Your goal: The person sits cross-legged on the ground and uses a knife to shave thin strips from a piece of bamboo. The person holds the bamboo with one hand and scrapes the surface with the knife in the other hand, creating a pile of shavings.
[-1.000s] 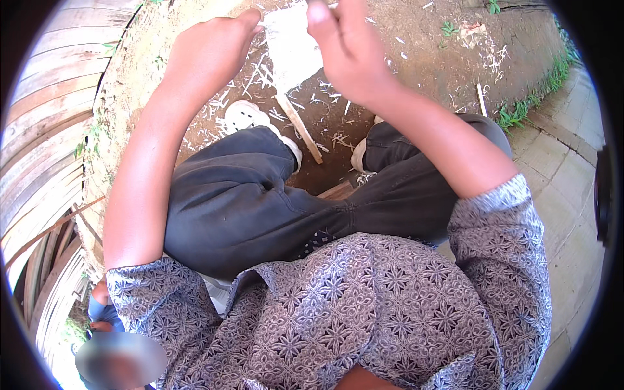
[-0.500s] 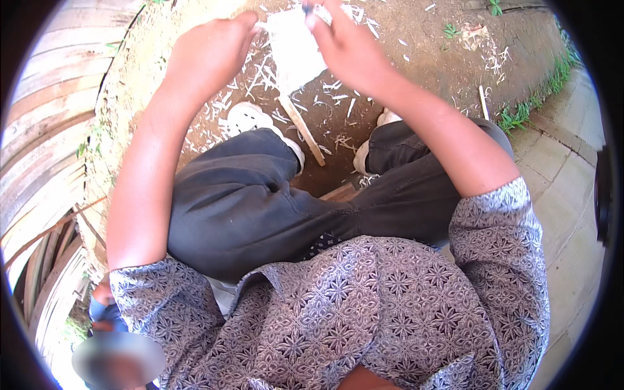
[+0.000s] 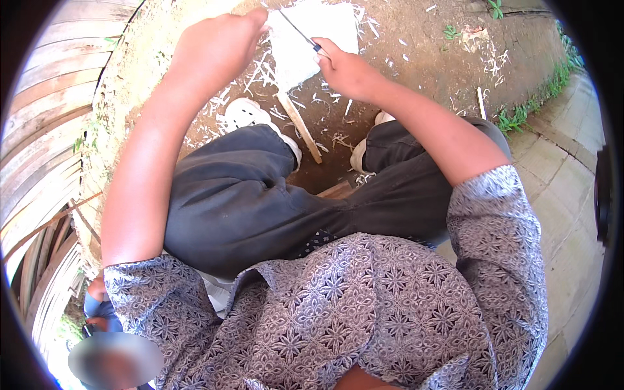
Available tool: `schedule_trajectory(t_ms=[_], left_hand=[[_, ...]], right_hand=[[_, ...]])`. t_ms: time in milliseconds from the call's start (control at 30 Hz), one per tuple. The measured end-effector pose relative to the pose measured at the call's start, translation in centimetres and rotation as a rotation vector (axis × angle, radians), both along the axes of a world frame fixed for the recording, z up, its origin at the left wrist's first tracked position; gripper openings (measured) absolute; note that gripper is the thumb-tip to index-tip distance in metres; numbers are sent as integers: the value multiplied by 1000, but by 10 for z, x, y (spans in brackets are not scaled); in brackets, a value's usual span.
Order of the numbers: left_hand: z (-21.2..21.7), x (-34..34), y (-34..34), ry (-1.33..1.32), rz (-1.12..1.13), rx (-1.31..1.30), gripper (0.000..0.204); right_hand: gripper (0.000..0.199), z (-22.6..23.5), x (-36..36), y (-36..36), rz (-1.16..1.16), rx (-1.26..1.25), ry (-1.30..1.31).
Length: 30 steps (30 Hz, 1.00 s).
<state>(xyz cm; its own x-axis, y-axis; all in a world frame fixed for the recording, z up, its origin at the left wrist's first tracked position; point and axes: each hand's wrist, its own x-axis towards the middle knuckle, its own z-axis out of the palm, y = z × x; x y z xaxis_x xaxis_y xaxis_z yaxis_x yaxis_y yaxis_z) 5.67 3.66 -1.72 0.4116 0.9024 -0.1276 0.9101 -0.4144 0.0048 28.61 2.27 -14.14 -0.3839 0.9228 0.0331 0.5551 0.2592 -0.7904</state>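
Observation:
My right hand (image 3: pixel 350 70) is closed round the handle of a thin-bladed knife (image 3: pixel 300 32). The dark blade slants up and left from the fist, over a bright white sheet-like piece (image 3: pixel 315 62) on the ground. To the left of that white piece my left hand (image 3: pixel 224 44) is curled closed. Whatever lies in its fingers is hidden from view. A narrow wooden stick (image 3: pixel 300 129) runs from the near edge of the white piece down between my feet.
Pale shavings (image 3: pixel 260 71) litter the brown dirt ground (image 3: pixel 429 71). My light clogs (image 3: pixel 247 116) stand at either side of the stick. Wooden slats (image 3: pixel 52 84) curve along the left, pale paving (image 3: pixel 559 175) along the right. Another person (image 3: pixel 107 315) is at the lower left.
My right hand has come down and nearer, baring the knife blade and more of the white piece. My left hand has stayed almost in place.

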Motion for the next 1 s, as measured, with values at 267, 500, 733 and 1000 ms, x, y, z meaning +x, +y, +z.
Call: schedule_trajectory(t_ms=[267, 500, 733, 1000], left_hand=[[0, 0, -3, -12, -8, -2, 20], [-4, -6, -2, -27, 51, -3, 20], [-8, -9, 1, -12, 66, 41, 22], [11, 3, 1, -32, 188, -70, 20]], right_hand=[[42, 14, 1, 10, 89, -209, -94], [41, 31, 2, 28, 88, -248, -88], [37, 82, -13, 19, -141, 20, 197], [28, 79, -9, 34, 7, -40, 172]])
